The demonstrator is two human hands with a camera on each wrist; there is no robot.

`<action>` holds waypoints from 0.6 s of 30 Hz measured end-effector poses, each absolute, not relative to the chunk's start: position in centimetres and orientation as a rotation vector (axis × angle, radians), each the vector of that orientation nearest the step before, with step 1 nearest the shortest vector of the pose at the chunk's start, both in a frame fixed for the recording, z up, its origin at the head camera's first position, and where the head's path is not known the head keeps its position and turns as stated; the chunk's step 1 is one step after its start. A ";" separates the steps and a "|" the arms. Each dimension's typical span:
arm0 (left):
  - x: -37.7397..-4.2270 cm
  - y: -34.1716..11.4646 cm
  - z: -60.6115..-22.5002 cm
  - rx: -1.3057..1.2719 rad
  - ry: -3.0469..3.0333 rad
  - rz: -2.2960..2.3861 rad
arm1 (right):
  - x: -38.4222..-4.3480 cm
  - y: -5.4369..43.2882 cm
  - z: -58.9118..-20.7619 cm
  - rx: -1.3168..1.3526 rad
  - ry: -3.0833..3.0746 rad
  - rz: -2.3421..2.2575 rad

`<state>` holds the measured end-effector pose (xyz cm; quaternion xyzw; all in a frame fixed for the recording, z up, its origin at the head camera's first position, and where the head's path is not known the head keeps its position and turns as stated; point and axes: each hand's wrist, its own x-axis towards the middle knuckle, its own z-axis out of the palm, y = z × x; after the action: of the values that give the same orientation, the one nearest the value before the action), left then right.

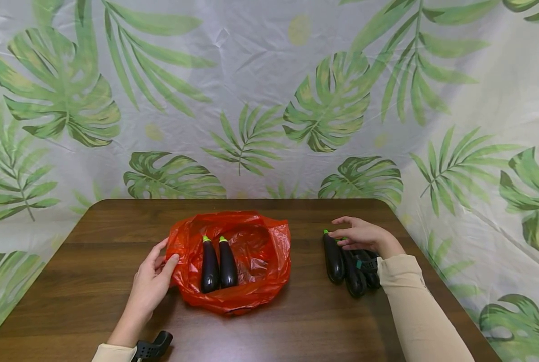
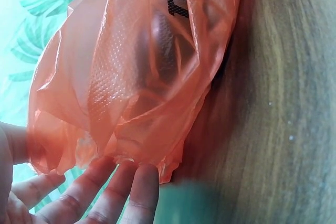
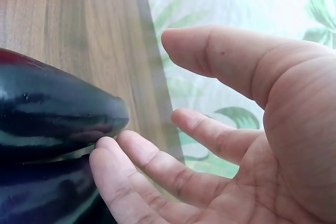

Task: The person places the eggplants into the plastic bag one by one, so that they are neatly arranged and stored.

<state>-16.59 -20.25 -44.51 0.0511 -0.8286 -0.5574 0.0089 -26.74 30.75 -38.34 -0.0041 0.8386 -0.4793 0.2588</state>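
A red plastic bag (image 1: 269, 296) lies spread wide on the table, its mouth facing up. Inside it, two dark eggplants (image 1: 209, 271) with green stem ends lie side by side. My left hand (image 1: 152, 276) pinches the bag's left rim between thumb and fingers; the left wrist view shows the thin bag (image 2: 142, 82) with dark lettering and a dark shape through it. On the right, several more eggplants (image 1: 334, 259) lie together. Over their stem ends hovers my right hand (image 1: 360, 235), thumb apart from loosely bent fingers. In the right wrist view, fingertips are at an eggplant's (image 3: 58, 108) end; contact is unclear.
A brown wooden table (image 1: 260, 337) carries everything, its rounded far edge close to a leaf-patterned cloth (image 1: 251, 75). A black strap device (image 1: 154, 347) is on my left wrist. Another wrist device (image 1: 370, 265) partly covers the right-hand eggplants.
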 end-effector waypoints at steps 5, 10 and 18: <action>-16.6 -20.3 -44.5 0.155 -2.590 -1.734 | -26.8 30.3 -38.2 0.002 2.282 -1.297; -16.5 -20.3 -44.5 0.153 -2.588 -1.733 | -26.9 30.0 -38.2 0.007 2.291 -1.285; -16.5 -20.3 -44.5 0.154 -2.581 -1.742 | -27.3 29.4 -38.5 -0.012 2.293 -1.261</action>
<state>-16.52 -20.27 -44.55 0.0495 -0.8277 -0.5588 0.0120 -27.26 29.37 -38.47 -0.0044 0.8462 -0.4653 0.2596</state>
